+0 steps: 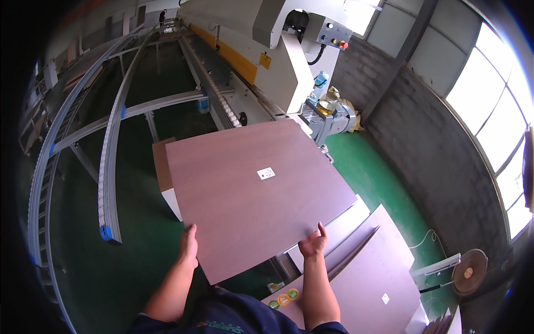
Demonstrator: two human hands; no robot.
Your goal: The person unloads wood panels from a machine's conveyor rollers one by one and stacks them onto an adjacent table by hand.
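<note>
A large flat brown-mauve board [239, 195] with a small white label spans the space in front of me, tilted a little. My left hand [190, 246] is closed on its left edge near the close corner. On the right, my right hand [314, 243] grips the near right edge, thumb pointing up. The fingers of both hands are partly hidden by the board. Beneath its far left side, a brown and white stack or box [163, 172] shows.
More boards [372, 273] lie stacked at my lower right. A long white and yellow machine [245, 61] with a control box [332, 34] runs ahead. Roller rails [111, 150] stretch along the left. A pedestal fan [469, 273] stands at right by the grey wall [406, 145].
</note>
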